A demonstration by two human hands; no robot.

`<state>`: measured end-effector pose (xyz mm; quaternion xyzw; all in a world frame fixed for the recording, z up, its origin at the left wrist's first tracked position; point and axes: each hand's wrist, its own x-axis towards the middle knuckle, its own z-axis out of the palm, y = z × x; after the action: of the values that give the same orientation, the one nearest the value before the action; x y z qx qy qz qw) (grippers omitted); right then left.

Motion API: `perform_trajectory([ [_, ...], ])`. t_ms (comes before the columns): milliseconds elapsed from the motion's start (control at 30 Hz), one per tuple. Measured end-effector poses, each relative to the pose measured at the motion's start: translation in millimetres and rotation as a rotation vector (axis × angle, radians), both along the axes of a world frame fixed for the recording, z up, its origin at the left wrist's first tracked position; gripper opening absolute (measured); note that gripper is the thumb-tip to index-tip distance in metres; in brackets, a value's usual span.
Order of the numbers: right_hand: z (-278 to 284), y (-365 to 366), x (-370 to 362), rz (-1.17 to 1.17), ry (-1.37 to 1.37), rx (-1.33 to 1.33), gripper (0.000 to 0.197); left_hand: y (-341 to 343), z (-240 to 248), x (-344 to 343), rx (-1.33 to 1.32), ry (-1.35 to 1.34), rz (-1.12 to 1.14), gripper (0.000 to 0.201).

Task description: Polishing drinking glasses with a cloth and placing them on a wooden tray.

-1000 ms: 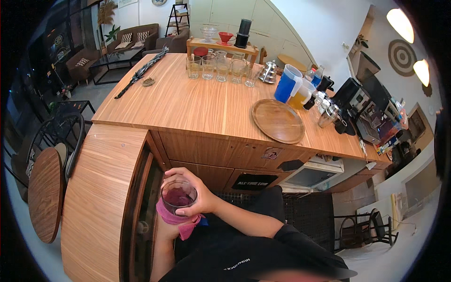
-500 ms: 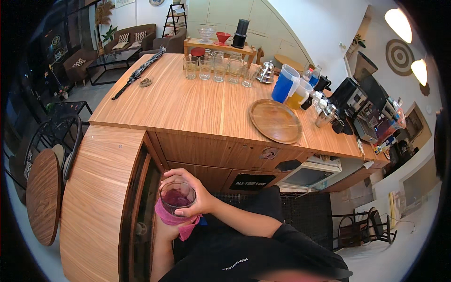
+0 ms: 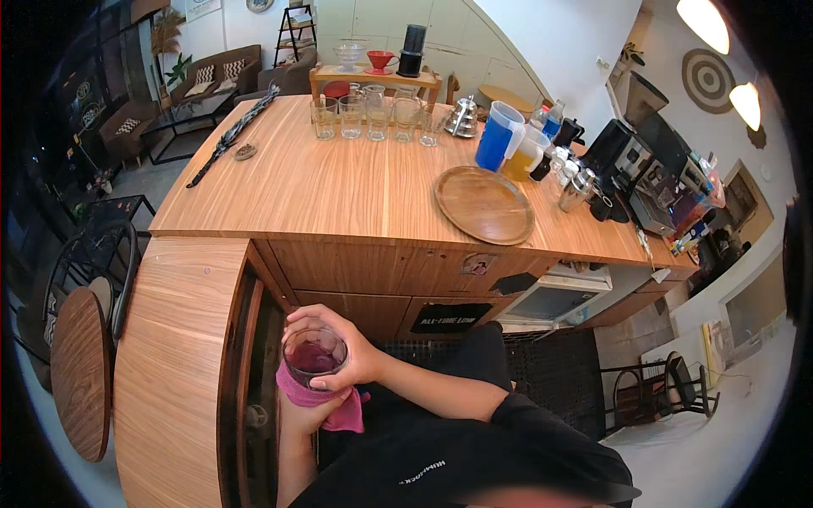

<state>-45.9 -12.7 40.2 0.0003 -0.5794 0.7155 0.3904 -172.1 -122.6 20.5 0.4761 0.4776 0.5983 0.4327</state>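
My right hand (image 3: 359, 351) is wrapped round the upper part of a clear drinking glass (image 3: 314, 357), with its mouth facing up toward me. Beneath it, my left hand (image 3: 305, 415) holds a pink cloth (image 3: 345, 413) against the glass's lower part. The cloth covers most of the left fingers, and one end of it hangs down on the right. Pink shows through the glass's bottom. Both hands are in front of my body, beside the low wooden counter section.
Several clear glasses (image 3: 377, 123) stand at the far side of the wooden counter (image 3: 322, 195). A round wooden tray (image 3: 484, 206) lies nearer, beside a blue pitcher (image 3: 498, 140) and a yellow one (image 3: 523, 157). A folded umbrella (image 3: 233, 135) lies at the left; an espresso machine (image 3: 656, 199) stands right.
The view has shifted slightly, so the counter and its objects appear a little further left. Both hands keep their hold; the cloth's loose end hangs wider below the glass.
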Motion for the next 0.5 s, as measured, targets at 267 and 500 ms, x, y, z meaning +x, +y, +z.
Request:
perform_trajectory([
  [267, -0.8, -0.9, 0.7, -0.014, -0.010, -0.018, 0.090, 0.4, -4.0, -1.7, -0.006, 0.008, -0.028, 0.085],
  [500, 0.9, -1.5, 0.4, -0.027, -0.008, -0.010, 0.088, -0.3, -0.4, 1.3, -0.004, -0.057, -0.050, 0.083],
])
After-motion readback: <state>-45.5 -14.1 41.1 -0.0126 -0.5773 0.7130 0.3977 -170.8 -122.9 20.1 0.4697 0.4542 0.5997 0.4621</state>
